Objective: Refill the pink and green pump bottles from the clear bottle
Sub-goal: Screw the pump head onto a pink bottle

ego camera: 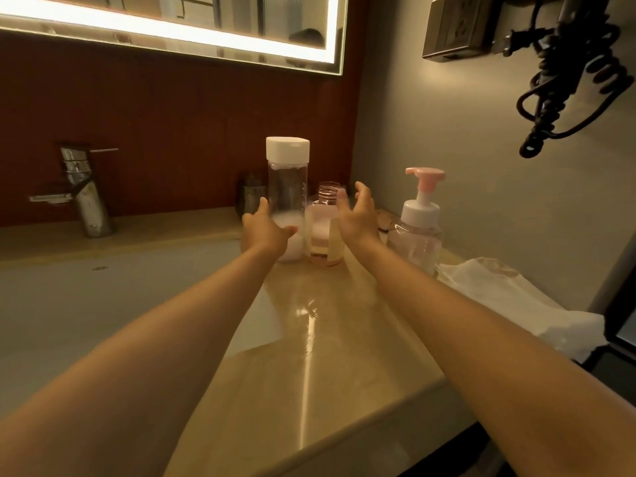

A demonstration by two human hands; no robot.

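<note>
Both forearms reach to mid-frame: left hand (266,232) spread open, touching the capped clear bottle (287,197), right hand (358,216) open and empty beside the uncapped pump bottle (325,232); pink pump bottle (416,225) stands right; grip low, uncap, then pour slowly.

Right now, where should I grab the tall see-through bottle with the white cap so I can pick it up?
Hold the clear bottle around its straight middle, below the white cap, coming from the left, where the left hand already is. It stands upright and its sides are smooth and round, so fingers can wrap it. The open pink bottle stands close on its right, so that side is probably tighter.
</note>
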